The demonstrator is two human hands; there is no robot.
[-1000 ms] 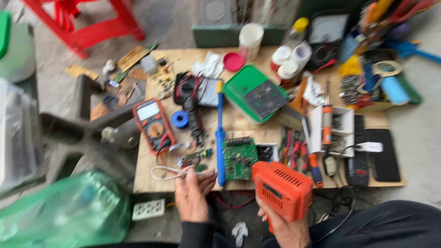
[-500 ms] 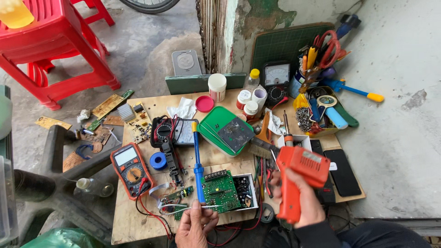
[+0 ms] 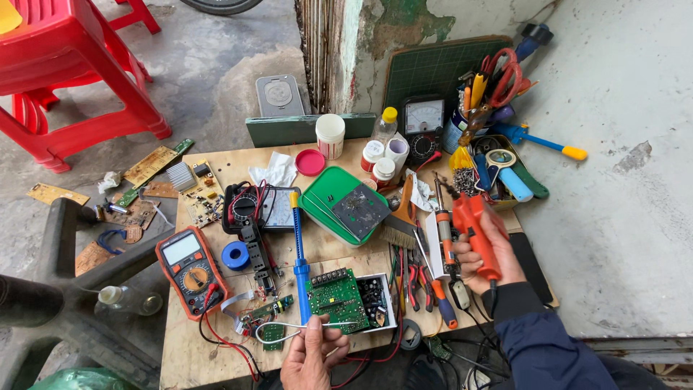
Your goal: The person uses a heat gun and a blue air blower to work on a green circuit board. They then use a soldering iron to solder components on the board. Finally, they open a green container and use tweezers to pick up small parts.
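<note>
While the right hand [image 3: 485,254] stays out of it, clamped on an orange soldering gun [image 3: 478,227] at the right side of the wooden table [image 3: 216,347], the left hand [image 3: 312,354] pinches a thin solder wire [image 3: 289,331] at the near edge. Wire: light, soft, likely kinks easily; best gripped close to its free end. Adjacent: green circuit board [image 3: 336,300], blue soldering iron [image 3: 298,249]. Further left: orange multimeter [image 3: 190,270].

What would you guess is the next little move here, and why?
Probably bringing the orange soldering gun in the right hand over to the green circuit board: the left hand already holds solder wire at the board's edge, while the gun sits well off to the side.
</note>
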